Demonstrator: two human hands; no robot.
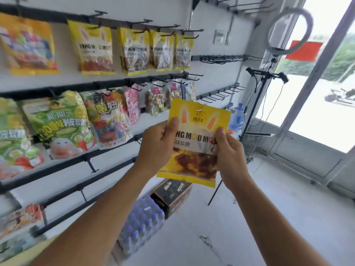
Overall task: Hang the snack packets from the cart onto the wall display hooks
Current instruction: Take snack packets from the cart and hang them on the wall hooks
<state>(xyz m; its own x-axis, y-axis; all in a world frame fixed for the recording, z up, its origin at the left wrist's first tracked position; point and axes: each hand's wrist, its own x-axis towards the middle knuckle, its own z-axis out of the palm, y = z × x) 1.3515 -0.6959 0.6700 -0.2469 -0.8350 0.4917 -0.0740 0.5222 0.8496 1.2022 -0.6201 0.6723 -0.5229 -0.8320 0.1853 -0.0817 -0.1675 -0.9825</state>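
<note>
While both hands grip it by its side edges, a yellow packet stands upright in front of the wall, its hang hole at the top. The left hand clamps the left edge with the thumb across the printed front; the right hand pinches the right edge the same way. Up and left of the hands, four matching yellow packets hang in a row from black hooks. Bare hooks jut out just above and right of the packet. Below the hands, a bottle pack and a dark box sit on the floor.
</note>
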